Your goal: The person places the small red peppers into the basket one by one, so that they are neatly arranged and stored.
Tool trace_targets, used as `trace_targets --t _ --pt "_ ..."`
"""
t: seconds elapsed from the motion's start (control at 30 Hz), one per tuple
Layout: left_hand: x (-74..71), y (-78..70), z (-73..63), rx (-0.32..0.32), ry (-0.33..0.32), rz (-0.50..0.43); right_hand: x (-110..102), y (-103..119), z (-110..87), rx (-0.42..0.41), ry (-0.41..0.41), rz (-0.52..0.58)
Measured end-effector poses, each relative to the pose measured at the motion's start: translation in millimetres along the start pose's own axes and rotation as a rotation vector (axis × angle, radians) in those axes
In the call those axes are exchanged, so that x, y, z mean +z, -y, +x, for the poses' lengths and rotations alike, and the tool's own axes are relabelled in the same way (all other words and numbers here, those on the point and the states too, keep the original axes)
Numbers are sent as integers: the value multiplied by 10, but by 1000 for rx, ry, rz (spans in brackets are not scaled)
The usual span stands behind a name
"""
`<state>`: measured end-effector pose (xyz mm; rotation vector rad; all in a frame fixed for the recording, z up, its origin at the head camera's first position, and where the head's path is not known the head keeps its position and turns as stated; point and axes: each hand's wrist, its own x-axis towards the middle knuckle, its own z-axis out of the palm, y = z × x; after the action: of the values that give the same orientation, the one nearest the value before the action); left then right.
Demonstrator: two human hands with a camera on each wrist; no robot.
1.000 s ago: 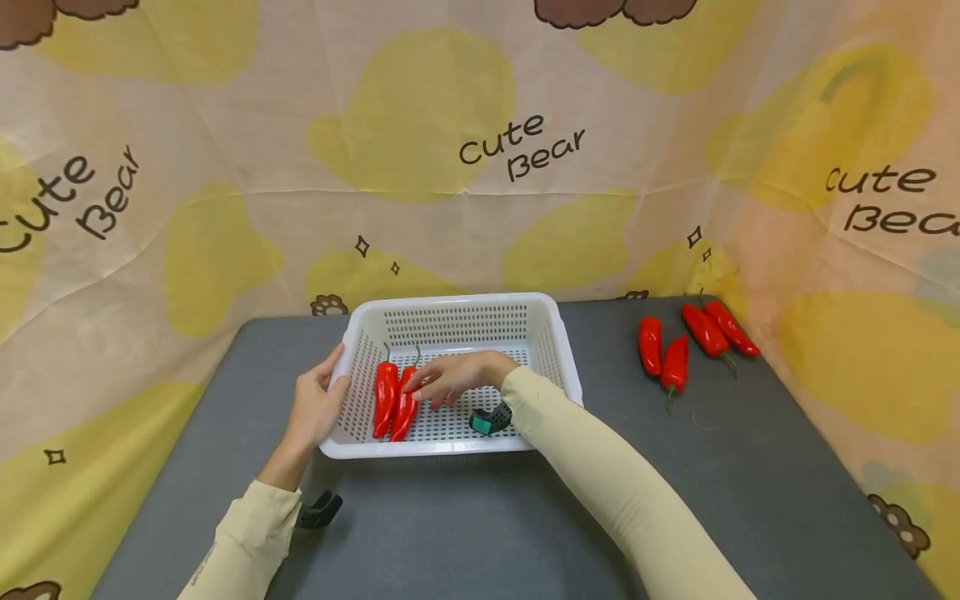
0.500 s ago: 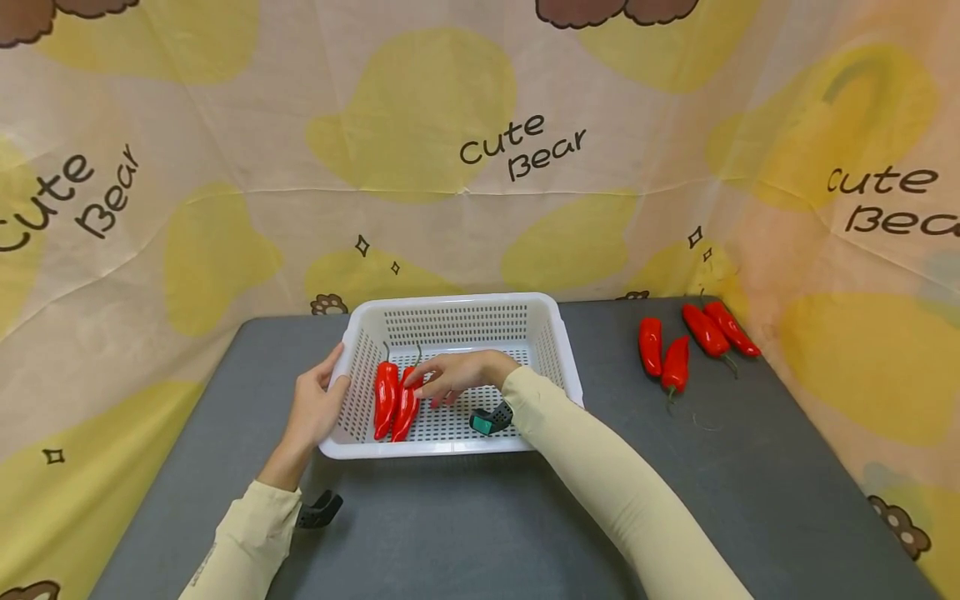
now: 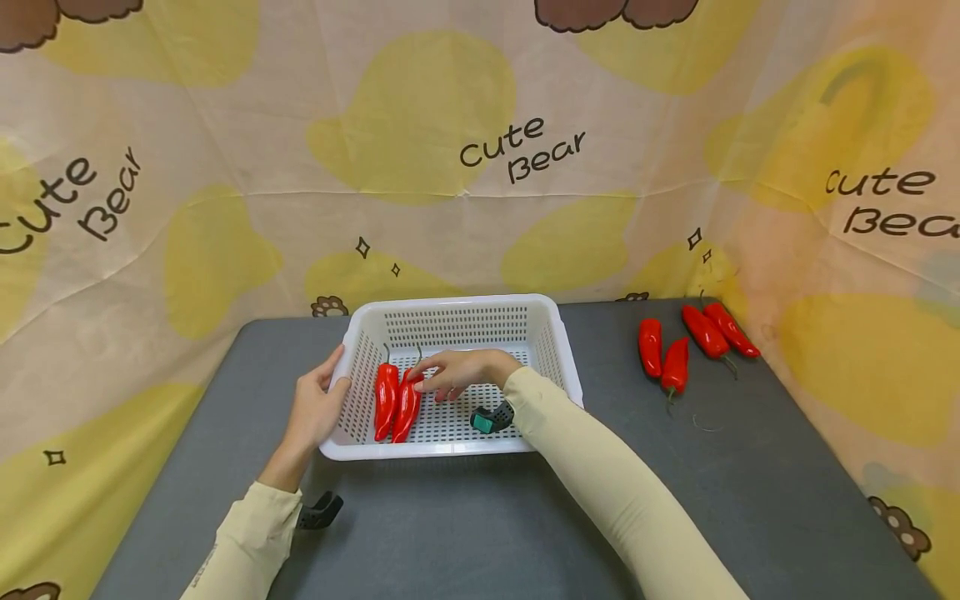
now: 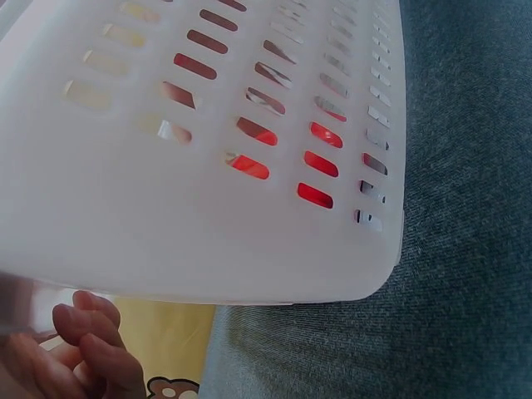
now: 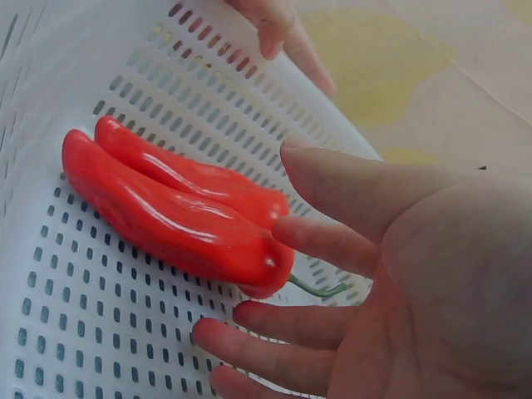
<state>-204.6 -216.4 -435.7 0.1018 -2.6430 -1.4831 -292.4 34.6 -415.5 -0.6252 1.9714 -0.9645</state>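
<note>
A white perforated plastic basket (image 3: pixel 435 451) stands on the dark grey table. My left hand (image 3: pixel 313 406) grips its left rim, thumb near the inside; in the left wrist view the curled fingers (image 4: pixel 91 332) show by the rim. Two red peppers, a left one (image 3: pixel 386 402) and a right one (image 3: pixel 407 410), lie side by side at the basket's left end, stems toward the back. Inside the basket, my right hand (image 3: pixel 472 369) is over the right pepper's stem end, fingers loosely spread. In the right wrist view, the index fingertip (image 5: pixel 291 233) meets or nearly meets a pepper; contact is unclear.
Several more red peppers (image 3: pixel 675 364) lie on the table (image 3: pixel 465 533) to the right of the basket. A patterned cloth (image 3: pixel 465 242) hangs behind and along the sides. Dark straps (image 3: pixel 320 510) sit at both wrists.
The right hand's fingers have shifted very slightly to the right over the right pepper. The left hand and the basket have stayed in place.
</note>
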Motion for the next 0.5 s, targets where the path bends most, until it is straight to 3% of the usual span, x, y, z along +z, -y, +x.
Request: trace_targets --t 0.23,0.5 --pt "1 -1 7 10 7 3 -61 -6 -2 -34 -66 47" --pt "0 7 -7 32 0 30 -151 79 -86 -191 -162 136"
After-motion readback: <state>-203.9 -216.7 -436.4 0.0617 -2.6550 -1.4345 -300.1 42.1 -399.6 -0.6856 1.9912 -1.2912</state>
